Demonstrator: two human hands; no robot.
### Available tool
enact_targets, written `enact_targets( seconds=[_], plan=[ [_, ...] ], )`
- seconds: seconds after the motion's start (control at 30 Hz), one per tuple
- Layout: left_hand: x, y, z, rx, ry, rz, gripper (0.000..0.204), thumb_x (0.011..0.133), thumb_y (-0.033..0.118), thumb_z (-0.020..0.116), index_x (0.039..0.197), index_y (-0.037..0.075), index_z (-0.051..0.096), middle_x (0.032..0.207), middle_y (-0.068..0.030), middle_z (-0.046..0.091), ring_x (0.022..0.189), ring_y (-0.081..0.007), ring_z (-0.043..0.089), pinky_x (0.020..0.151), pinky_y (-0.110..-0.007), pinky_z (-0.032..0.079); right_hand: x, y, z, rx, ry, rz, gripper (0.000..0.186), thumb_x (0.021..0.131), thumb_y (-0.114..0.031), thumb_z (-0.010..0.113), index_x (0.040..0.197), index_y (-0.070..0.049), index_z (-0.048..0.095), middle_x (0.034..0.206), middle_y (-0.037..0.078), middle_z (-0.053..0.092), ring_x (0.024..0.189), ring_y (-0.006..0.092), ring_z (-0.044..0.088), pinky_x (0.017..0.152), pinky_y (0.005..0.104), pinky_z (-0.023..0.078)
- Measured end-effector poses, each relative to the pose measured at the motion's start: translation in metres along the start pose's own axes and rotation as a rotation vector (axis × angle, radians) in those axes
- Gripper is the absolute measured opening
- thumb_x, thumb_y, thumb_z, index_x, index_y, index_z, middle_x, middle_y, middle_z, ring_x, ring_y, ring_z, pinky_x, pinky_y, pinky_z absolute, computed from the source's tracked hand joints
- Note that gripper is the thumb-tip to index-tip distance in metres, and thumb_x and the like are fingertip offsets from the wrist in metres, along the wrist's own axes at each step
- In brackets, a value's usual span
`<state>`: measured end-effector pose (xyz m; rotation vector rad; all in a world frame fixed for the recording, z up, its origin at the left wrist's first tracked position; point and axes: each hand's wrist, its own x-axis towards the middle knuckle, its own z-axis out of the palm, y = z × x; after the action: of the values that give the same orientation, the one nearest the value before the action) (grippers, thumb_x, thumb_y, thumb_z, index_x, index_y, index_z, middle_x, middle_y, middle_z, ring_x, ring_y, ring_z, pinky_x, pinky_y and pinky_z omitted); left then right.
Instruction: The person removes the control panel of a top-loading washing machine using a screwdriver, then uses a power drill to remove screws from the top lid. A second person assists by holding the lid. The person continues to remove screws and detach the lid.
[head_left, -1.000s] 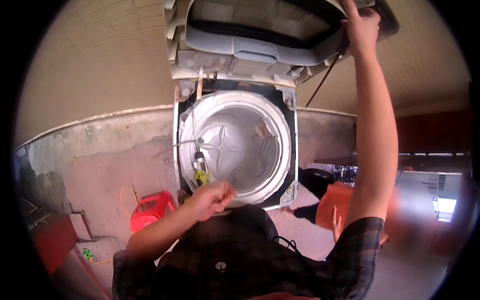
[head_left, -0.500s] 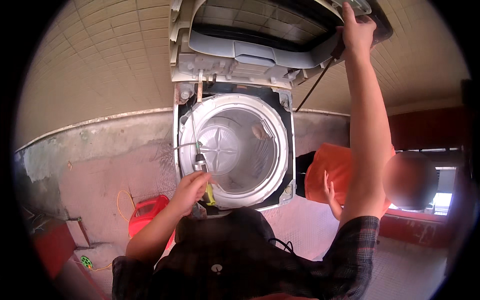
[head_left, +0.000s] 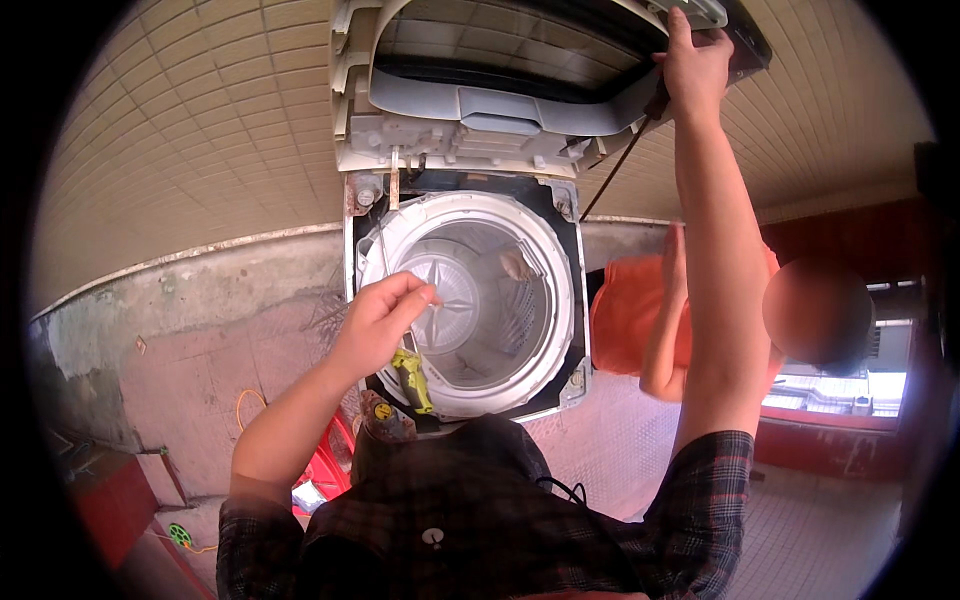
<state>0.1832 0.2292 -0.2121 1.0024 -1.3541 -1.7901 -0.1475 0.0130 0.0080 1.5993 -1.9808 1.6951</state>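
One corner of the raised top cover [head_left: 500, 110] is in my right grip [head_left: 697, 75], closed around its edge at nearly full reach, and that seems to me the weakest point: if those fingers tired or slid, the cover could drop toward the top-loading washing machine [head_left: 576, 382], onto its white tub ring [head_left: 563, 300] and onto my left grip [head_left: 375, 325], which hangs over the ring's left side. A dark rod [head_left: 617, 165], perhaps a long screwdriver, slants down from beside my right palm; I cannot tell whether I pinch it too, but if it came loose it could fall beside the machine or into the open drum [head_left: 485, 248]. On the left my fingers are curled with their tips drawn together, though I cannot tell whether anything small is between them; a part let go there would probably end up in the drum. Just below, a yellow-green tool [head_left: 411, 382] sits at the ring's front left, where a knock from my wrist could dislodge it. A co-worker in orange [head_left: 622, 318] is close on the right, so a sudden swing of the cover might catch their raised hand
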Motion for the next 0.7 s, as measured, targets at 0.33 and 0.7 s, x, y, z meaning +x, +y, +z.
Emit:
enact_targets(
  seconds=[0.33,0.7],
  plan=[
    [0.007,-0.016,0.002,-0.017,-0.018,0.003,0.021,0.105,0.021,0.060,0.107,0.002,0.070,0.087,0.0033,0.066,0.078,-0.0025,0.053,0.070,-0.022,0.043,0.019,0.051,0.002,-0.307,-0.022,-0.267,0.069,0.093,-0.040,0.070,0.138,0.008,0.049,0.123,0.027,0.063,0.080,0.0321,0.069,0.074,0.0401,0.054],
    [0.103,0.169,-0.031,-0.150,0.252,0.403,0.036,0.101,0.036,0.068,0.127,0.011,0.066,0.069,0.0110,0.042,0.055,-0.0013,0.031,0.046,-0.021,0.021,-0.003,-0.002,0.002,0.186,-0.233,0.115,0.070,0.093,-0.037,0.071,0.142,0.008,0.049,0.125,0.024,0.063,0.093,0.0294,0.069,0.078,0.0417,0.057]
  ],
)
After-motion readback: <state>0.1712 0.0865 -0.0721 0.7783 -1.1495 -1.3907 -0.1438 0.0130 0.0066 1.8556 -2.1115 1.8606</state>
